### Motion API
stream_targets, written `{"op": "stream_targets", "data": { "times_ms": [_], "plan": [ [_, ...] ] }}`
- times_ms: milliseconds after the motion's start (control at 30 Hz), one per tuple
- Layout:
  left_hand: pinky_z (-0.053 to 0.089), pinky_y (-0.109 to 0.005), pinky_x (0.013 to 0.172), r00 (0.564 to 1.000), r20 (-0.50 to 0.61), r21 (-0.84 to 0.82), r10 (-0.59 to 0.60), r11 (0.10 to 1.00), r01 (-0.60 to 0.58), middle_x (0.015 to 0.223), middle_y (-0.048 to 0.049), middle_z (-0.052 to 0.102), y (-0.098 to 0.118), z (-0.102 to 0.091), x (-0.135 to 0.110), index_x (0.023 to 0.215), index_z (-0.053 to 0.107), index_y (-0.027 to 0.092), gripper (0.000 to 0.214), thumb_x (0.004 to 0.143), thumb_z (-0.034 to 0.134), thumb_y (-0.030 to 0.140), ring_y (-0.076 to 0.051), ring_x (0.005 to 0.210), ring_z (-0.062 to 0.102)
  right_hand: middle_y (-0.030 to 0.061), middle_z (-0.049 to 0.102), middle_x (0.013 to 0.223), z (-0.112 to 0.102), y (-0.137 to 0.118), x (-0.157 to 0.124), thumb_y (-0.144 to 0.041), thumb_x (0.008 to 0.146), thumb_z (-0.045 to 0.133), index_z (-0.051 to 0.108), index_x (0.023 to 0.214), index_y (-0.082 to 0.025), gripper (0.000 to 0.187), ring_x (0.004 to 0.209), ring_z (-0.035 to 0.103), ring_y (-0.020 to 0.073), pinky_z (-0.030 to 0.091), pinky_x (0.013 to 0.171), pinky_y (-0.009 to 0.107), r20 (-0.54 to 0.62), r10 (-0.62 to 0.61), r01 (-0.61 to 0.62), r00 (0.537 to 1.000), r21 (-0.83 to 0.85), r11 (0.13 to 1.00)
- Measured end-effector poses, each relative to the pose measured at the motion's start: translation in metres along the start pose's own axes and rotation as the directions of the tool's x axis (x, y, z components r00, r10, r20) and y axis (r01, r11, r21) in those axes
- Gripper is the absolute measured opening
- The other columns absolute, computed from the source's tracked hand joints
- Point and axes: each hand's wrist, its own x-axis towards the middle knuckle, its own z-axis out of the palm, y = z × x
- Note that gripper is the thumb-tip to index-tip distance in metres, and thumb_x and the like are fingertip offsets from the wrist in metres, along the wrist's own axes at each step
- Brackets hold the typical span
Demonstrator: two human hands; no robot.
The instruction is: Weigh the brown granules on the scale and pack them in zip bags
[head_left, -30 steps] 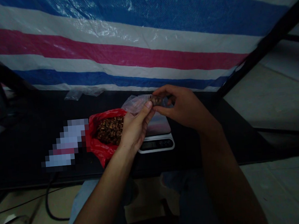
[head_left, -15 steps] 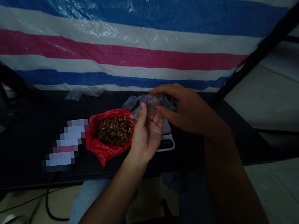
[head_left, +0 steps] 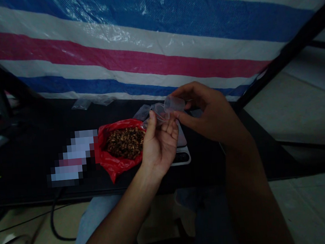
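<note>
My left hand [head_left: 159, 149] is palm up, thumb and fingers closed around a clear plastic bag [head_left: 159, 112]. My right hand [head_left: 207, 112] grips a small clear plastic cup [head_left: 175, 103] between thumb and fingers. The cup lies on its side at the bag's mouth, and I see nothing inside it. Whether its rim is still within the bag I cannot tell. Left of my hands sits an open red plastic bag [head_left: 112, 166] full of brown seeds or grains [head_left: 126, 142]. Partly hidden under my left hand is a digital scale [head_left: 183, 150].
Flat clear bags [head_left: 82, 103] lie at the back of the black table [head_left: 74, 120]. A blurred-out object [head_left: 74, 156] lies left of the red bag. Behind stands a striped plastic sheet [head_left: 145, 59], with a dark sloping bar [head_left: 284, 54] at right.
My right hand has shifted slightly right and up with the cup. Something brownish showed in the cup before; now it looks clear. My left hand has hardly moved.
</note>
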Motion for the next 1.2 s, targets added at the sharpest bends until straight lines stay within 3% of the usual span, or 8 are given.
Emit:
{"op": "stream_targets", "data": {
  "times_ms": [100, 233, 367, 500, 700, 900, 1033, 1200],
  "plan": [
    [0.059, -0.018, 0.091, 0.995, -0.035, -0.169, -0.091, 0.982, 0.084, 0.104, -0.0028, 0.079, 0.009, 0.001, 0.002, 0.096, 0.068, 0.022, 0.026, 0.104, 0.060, 0.046, -0.013, 0.119, 0.072, 0.0072, 0.072, 0.125, -0.002, 0.011, 0.000, -0.020, 0.084, 0.076, 0.063, 0.134, -0.026, 0.052, 0.114, 0.072, 0.0259, 0.059, 0.097, 0.039, -0.031, 0.032, -0.028, 0.999, 0.120, 0.992],
    [0.056, -0.014, 0.076, 0.989, -0.102, -0.377, -0.108, 0.924, 0.063, 0.088, -0.0008, 0.076, 0.021, 0.004, 0.004, 0.093, 0.068, 0.020, 0.028, 0.109, 0.052, 0.038, -0.008, 0.089, 0.076, 0.0085, 0.075, 0.116, 0.006, 0.039, -0.001, -0.020, 0.080, 0.075, 0.069, 0.116, -0.020, 0.036, 0.108, 0.073, 0.0251, 0.059, 0.094, 0.039, 0.134, 0.084, -0.091, 0.987, 0.046, 0.995],
    [0.056, -0.018, 0.075, 0.985, -0.099, -0.426, -0.140, 0.901, 0.086, 0.092, -0.0024, 0.078, 0.025, 0.003, 0.006, 0.096, 0.070, 0.020, 0.031, 0.108, 0.054, 0.044, -0.011, 0.088, 0.076, 0.0090, 0.078, 0.109, 0.024, 0.061, -0.001, -0.014, 0.076, 0.077, 0.070, 0.107, -0.017, 0.032, 0.102, 0.074, 0.0242, 0.058, 0.092, 0.038, 0.367, 0.185, -0.175, 0.912, -0.061, 0.983],
    [0.056, -0.021, 0.078, 0.980, -0.092, -0.391, -0.176, 0.912, 0.127, 0.093, -0.0021, 0.079, 0.024, -0.001, 0.008, 0.096, 0.070, 0.019, 0.033, 0.105, 0.058, 0.049, -0.012, 0.088, 0.076, 0.0130, 0.076, 0.122, 0.028, 0.065, -0.003, -0.016, 0.074, 0.084, 0.069, 0.122, -0.015, 0.051, 0.111, 0.072, 0.0267, 0.057, 0.097, 0.042, 0.454, 0.208, -0.203, 0.866, -0.061, 0.977],
    [0.056, -0.021, 0.078, 0.972, -0.138, -0.291, -0.191, 0.946, 0.145, 0.092, -0.0016, 0.079, 0.027, 0.000, 0.007, 0.096, 0.072, 0.019, 0.029, 0.102, 0.064, 0.047, -0.012, 0.087, 0.076, 0.0116, 0.064, 0.146, 0.008, 0.038, -0.002, -0.026, 0.089, 0.075, 0.067, 0.138, -0.025, 0.050, 0.129, 0.064, 0.0288, 0.056, 0.101, 0.046, 0.177, 0.003, -0.001, 0.984, -0.015, 1.000],
    [0.057, -0.021, 0.079, 0.960, -0.095, -0.228, -0.263, 0.945, 0.236, 0.084, 0.0002, 0.074, 0.026, 0.009, -0.001, 0.088, 0.069, 0.021, 0.029, 0.101, 0.065, 0.046, -0.010, 0.079, 0.072, 0.0127, 0.064, 0.143, 0.015, 0.016, 0.005, -0.016, 0.091, 0.071, 0.078, 0.099, -0.021, 0.012, 0.139, 0.058, 0.0299, 0.045, 0.117, 0.050, 0.142, -0.165, 0.188, 0.976, -0.165, 0.968],
    [0.060, -0.027, 0.092, 0.967, -0.131, -0.080, -0.220, 0.974, 0.211, 0.107, -0.0087, 0.074, 0.033, 0.001, -0.001, 0.102, 0.069, 0.021, 0.043, 0.096, 0.063, 0.063, -0.020, 0.110, 0.072, 0.0101, 0.070, 0.134, 0.000, 0.011, 0.004, -0.018, 0.092, 0.068, 0.075, 0.098, -0.022, 0.010, 0.127, 0.065, 0.0283, 0.052, 0.106, 0.048, -0.068, -0.159, 0.140, 0.985, -0.230, 0.963],
    [0.059, -0.038, 0.099, 0.995, -0.077, 0.281, 0.071, 0.959, -0.047, 0.126, -0.0132, 0.071, 0.063, -0.020, 0.006, 0.106, 0.067, 0.021, 0.043, 0.095, 0.054, 0.061, -0.027, 0.125, 0.067, 0.0093, 0.079, 0.104, -0.040, 0.018, -0.008, -0.021, 0.088, 0.070, 0.077, 0.093, -0.022, 0.008, 0.103, 0.072, 0.0285, 0.055, 0.093, 0.045, -0.225, -0.041, -0.067, 0.974, -0.452, 0.889]
  ]
}}
